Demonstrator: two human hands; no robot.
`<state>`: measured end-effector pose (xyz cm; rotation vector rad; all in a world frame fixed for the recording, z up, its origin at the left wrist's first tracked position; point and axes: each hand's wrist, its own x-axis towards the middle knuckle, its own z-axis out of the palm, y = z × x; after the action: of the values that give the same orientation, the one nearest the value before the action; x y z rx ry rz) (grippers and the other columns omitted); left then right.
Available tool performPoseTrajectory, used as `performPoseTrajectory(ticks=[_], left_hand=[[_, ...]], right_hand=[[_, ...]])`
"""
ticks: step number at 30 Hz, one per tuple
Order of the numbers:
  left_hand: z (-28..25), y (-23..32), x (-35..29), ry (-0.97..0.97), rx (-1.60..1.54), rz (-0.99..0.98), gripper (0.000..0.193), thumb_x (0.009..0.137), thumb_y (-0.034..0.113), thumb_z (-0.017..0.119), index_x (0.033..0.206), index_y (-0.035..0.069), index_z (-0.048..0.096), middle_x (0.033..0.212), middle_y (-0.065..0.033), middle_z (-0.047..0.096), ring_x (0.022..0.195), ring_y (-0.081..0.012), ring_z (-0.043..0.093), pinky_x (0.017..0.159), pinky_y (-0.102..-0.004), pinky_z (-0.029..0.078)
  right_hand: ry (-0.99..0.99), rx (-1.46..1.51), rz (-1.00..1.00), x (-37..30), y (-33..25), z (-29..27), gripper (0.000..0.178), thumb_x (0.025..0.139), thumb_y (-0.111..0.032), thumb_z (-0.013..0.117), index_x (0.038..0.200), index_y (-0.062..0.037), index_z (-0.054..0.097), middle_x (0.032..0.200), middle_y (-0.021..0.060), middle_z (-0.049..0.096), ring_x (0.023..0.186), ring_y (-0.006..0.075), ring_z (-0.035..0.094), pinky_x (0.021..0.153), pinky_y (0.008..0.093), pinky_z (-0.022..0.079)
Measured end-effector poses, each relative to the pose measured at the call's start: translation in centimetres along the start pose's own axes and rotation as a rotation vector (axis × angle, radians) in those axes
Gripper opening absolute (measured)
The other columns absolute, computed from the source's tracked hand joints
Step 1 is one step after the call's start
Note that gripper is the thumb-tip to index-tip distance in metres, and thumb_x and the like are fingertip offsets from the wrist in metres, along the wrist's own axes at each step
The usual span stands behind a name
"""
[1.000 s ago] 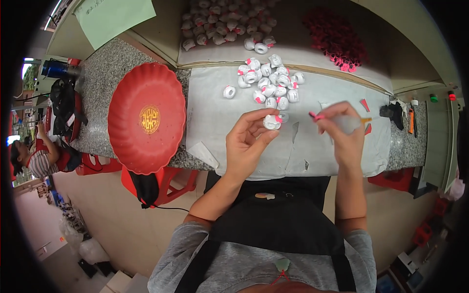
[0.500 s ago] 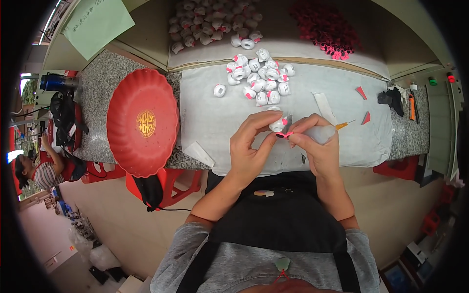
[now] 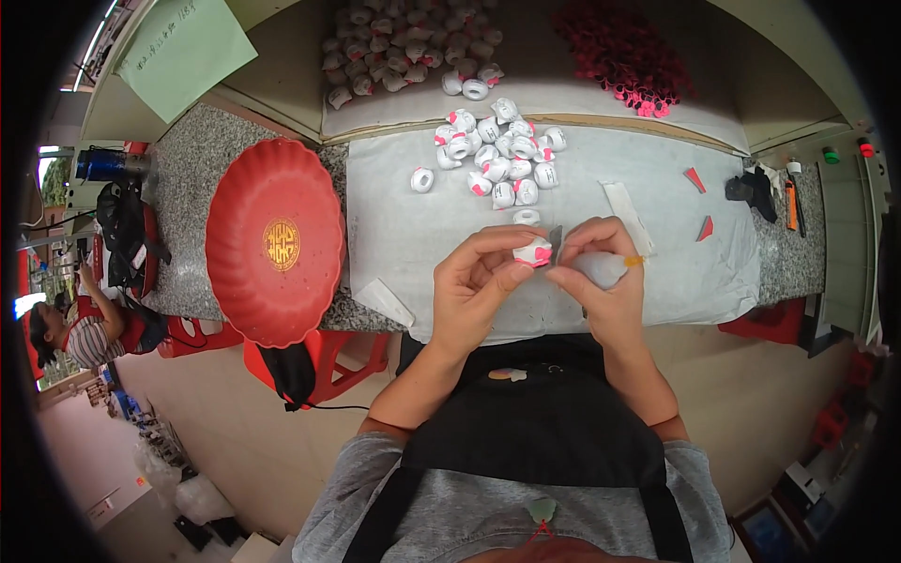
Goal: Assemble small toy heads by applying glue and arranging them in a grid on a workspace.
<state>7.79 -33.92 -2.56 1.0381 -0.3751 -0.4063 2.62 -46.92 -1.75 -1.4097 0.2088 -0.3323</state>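
My left hand (image 3: 469, 286) is closed, its thumb and fingers pinching a small white figurine piece (image 3: 527, 250) with a pink bow-like part on its near right side. A translucent squeeze bottle (image 3: 601, 269) with a yellow tip lies in the grip of my right hand (image 3: 612, 298). Between the right thumb and forefinger stands a thin grey, blade-like piece (image 3: 556, 242), close to the figurine; whether it touches cannot be made out. Just beyond my hands sits a white ring-shaped piece (image 3: 526, 218). Further back lies a cluster of similar white pieces (image 3: 502, 169) with pink parts.
A red scalloped tray (image 3: 314, 216) stands at the left. On the shelf behind are more white pieces (image 3: 404, 47) and a heap of pink and black parts (image 3: 629, 66). White strips, red scraps (image 3: 694, 179) and an orange cutter (image 3: 791, 205) lie about. A person (image 3: 89, 333) is far left.
The pink part that was between the right fingertips now sits against the white figurine. My right fingertips have drawn slightly back, and the bottle has turned, its needle no longer plainly visible.
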Motion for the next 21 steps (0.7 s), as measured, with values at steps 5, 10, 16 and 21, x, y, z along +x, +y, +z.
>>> performPoseTrajectory(ticks=[5,10,16,21], left_hand=[[-0.2,0.1,-0.2,-0.016,-0.084,-0.048,0.024,0.072,-0.001,0.055,0.095,-0.004,0.048,0.097,-0.0147,0.052,0.092,-0.0189,0.050,0.080,-0.0286,0.040],[-0.2,0.1,-0.5,-0.042,-0.068,-0.036,0.024,0.072,-0.003,0.054,0.095,-0.004,0.050,0.098,-0.0139,0.052,0.094,-0.0183,0.049,0.081,-0.0282,0.039],[-0.1,0.0,-0.3,-0.100,-0.006,0.026,0.019,0.073,-0.003,0.054,0.092,-0.003,0.053,0.095,-0.0138,0.054,0.091,-0.0187,0.051,0.087,-0.0317,0.034],[0.2,0.4,-0.5,-0.072,0.031,-0.037,0.021,0.073,-0.002,0.053,0.094,-0.003,0.052,0.095,-0.0127,0.055,0.092,-0.0175,0.050,0.089,-0.0311,0.033]], right_hand=[[-0.181,0.064,0.073,0.2,-1.2,0.3,0.042,0.060,0.004,0.064,0.098,0.0005,0.048,0.069,0.0046,0.052,0.064,0.0089,0.049,0.055,0.0184,0.038],[-0.149,0.123,0.111,0.0,-0.8,0.3,0.027,0.062,0.005,0.062,0.088,0.0017,0.052,0.076,0.0079,0.054,0.061,0.0105,0.051,0.051,0.0196,0.041],[-0.111,0.204,0.174,-0.6,-0.5,0.0,0.023,0.062,0.005,0.063,0.082,0.0013,0.051,0.081,0.0101,0.054,0.063,0.0124,0.053,0.052,0.0213,0.043],[-0.096,0.221,0.194,-0.5,-0.8,0.1,0.024,0.064,-0.002,0.065,0.085,-0.0002,0.056,0.069,0.0026,0.053,0.064,0.0071,0.049,0.057,0.0194,0.040]])
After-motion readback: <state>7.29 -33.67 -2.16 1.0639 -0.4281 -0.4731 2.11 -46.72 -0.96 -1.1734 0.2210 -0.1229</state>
